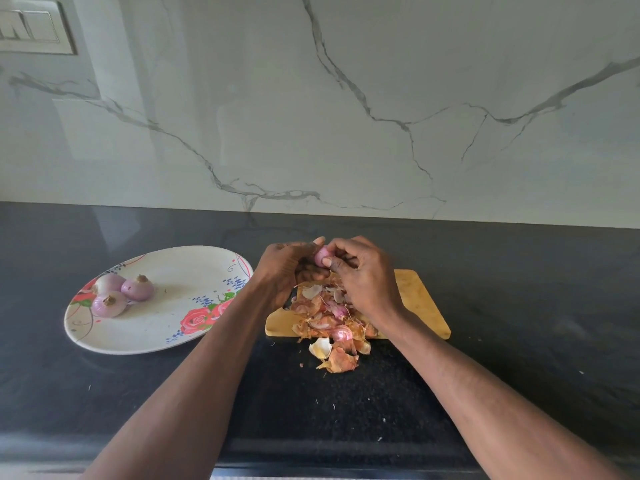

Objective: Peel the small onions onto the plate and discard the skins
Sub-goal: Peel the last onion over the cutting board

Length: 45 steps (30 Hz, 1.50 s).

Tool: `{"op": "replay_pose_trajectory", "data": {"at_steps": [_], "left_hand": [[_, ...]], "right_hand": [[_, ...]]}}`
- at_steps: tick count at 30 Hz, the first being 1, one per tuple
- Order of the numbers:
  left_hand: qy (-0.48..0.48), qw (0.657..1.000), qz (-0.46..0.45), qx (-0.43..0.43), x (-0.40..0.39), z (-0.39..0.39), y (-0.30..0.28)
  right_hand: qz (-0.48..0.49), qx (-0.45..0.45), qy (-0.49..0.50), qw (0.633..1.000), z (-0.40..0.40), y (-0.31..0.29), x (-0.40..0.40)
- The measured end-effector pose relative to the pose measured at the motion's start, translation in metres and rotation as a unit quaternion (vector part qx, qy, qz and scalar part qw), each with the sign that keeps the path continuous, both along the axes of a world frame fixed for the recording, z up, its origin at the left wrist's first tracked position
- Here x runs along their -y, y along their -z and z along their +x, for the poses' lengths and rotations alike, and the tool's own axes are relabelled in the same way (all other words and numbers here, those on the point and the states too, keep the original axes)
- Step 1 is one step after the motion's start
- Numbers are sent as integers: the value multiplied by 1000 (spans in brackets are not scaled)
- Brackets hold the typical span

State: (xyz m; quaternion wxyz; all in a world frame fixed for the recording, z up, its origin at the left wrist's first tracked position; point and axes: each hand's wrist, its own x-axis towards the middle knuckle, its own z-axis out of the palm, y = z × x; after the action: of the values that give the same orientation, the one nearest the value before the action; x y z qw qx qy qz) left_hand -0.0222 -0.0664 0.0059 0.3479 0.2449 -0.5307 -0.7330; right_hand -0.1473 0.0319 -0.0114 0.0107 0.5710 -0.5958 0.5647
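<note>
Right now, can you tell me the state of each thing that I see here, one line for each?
Left hand: grips the small onion.
Right hand: pinches the same onion.
Held onion: mostly peeled, above the board.
Three onions: peeled, together on the plate.
Plate: flat on the counter.
Skins: piled on the board, some spilled onto the counter.
Cutting board: flat.

**Marble wall over a black counter**

I see a glossy white marble backsplash (346, 98) with grey veins filling the upper half. At 10 o'clock sits a pale switch plate (33, 27). A speckled black stone countertop (519, 289) spans below, catching soft reflections.
</note>
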Motion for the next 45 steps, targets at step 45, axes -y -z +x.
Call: {"op": "replay_pose_trajectory", "data": {"at_steps": [45], "left_hand": [[79,991,91,-56,1,-2,-2]], "right_hand": [[76,18,105,991,4,-1,7]]}}
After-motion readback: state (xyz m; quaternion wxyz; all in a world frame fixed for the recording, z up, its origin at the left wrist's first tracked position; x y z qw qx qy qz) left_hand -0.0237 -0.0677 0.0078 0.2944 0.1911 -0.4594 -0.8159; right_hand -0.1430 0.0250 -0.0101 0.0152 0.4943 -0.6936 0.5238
